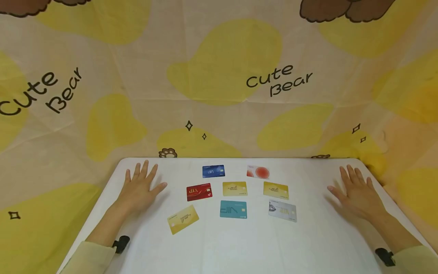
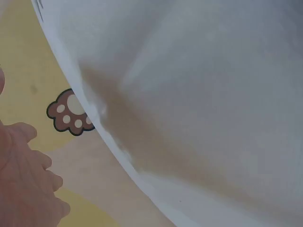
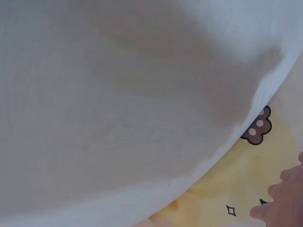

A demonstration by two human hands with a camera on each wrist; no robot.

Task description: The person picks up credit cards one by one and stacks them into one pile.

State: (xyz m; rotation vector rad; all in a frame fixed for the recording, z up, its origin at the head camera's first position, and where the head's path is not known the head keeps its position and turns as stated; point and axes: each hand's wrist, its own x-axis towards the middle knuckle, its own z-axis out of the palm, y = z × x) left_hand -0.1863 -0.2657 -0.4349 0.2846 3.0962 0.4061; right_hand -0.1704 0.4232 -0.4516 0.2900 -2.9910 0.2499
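Observation:
My left hand [image 1: 138,192] is held over the left side of the white table, fingers straight and spread, holding nothing. Over the right side, my right hand [image 1: 359,196] is spread the same way and is also bare. Between them lie several flat cards: a blue VIP card [image 1: 213,171], a white card with a red circle [image 1: 258,172], a red VIP card [image 1: 199,192], a gold card [image 1: 234,188], a second gold card [image 1: 275,190], a teal VIP card [image 1: 233,209], a silver VIP card [image 1: 282,211] and a slanted gold card [image 1: 183,219] nearest the left hand's forearm.
The white tabletop [image 1: 219,247] ends at a straight far edge with rounded corners. Behind it hangs a yellow-patterned cloth [image 1: 219,83] printed with "Cute Bear". A black band [image 1: 121,244] sits on the left wrist, another black band [image 1: 385,257] on the right.

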